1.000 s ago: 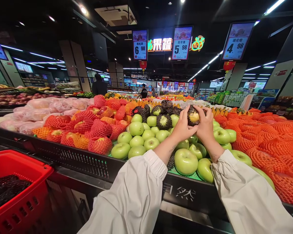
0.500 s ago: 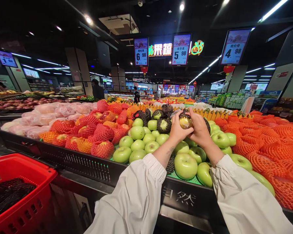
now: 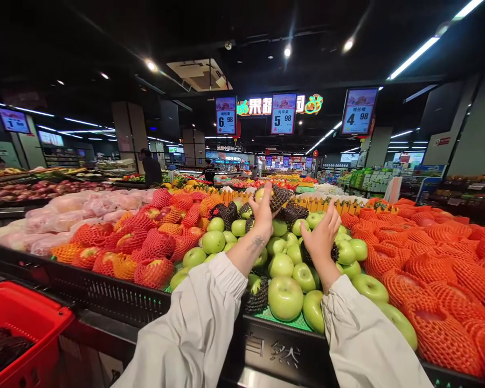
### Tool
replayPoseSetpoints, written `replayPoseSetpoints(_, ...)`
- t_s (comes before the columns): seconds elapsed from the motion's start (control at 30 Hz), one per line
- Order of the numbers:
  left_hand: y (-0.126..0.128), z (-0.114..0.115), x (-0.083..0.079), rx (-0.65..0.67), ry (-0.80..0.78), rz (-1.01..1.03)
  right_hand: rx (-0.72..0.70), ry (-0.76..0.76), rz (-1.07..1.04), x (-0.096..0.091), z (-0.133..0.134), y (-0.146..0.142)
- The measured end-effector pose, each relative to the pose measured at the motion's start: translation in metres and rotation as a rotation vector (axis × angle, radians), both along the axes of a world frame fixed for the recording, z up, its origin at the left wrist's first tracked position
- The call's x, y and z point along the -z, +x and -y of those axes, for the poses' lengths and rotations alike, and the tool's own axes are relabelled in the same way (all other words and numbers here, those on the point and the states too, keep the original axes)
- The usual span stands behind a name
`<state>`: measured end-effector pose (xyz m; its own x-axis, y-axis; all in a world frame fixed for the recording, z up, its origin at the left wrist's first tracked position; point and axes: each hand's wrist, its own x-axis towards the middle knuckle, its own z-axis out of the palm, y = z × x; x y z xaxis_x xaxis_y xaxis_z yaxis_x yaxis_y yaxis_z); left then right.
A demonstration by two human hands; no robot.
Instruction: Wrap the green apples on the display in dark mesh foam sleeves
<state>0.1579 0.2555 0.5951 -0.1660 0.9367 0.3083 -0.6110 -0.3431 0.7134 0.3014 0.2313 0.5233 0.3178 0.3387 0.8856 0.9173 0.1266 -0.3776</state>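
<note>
My left hand (image 3: 262,216) is closed around an apple in a black foam net (image 3: 280,198), raised above the fruit display. The net's loose end points to the right, and part of the apple is hidden by my fingers. My right hand (image 3: 321,234), to the right and a little lower, has its fingers apart with nothing in them. Bare green apples (image 3: 285,299) lie beneath both hands, several more of them in black nets. One black-netted apple (image 3: 256,295) sits near the front edge, below my left forearm.
Red and orange netted apples (image 3: 156,243) are heaped to the left, and fruit in orange nets (image 3: 436,302) to the right. The black crate edge (image 3: 117,293) runs along the front. A red basket (image 3: 28,312) holding something dark stands at the lower left. Price screens (image 3: 283,114) hang overhead.
Both hands were together on the netted apple. The right hand has let go and opened, while the left holds the apple farther left. The view has tilted up and shifted right.
</note>
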Motion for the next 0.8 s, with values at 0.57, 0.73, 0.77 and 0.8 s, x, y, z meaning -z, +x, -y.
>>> replayPoseSetpoints(0.57,0.079,-0.074,-0.002,-0.327,0.572,-1.128,0.220,-0.753,0.047,-0.016,0.021,-0.018)
replayPoseSetpoints(0.73,0.120,-0.091,-0.006,-0.152,0.713,-1.467,0.218,-0.782,0.057,-0.018,0.025,-0.021)
replayPoseSetpoints(0.77,0.127,-0.095,-0.007,-0.124,0.720,-1.527,0.215,-0.813,0.052,-0.019,0.026,-0.022)
replayPoseSetpoints(0.8,0.134,-0.098,-0.008,-0.094,0.722,-1.567,0.213,-0.840,0.052,-0.020,0.027,-0.022)
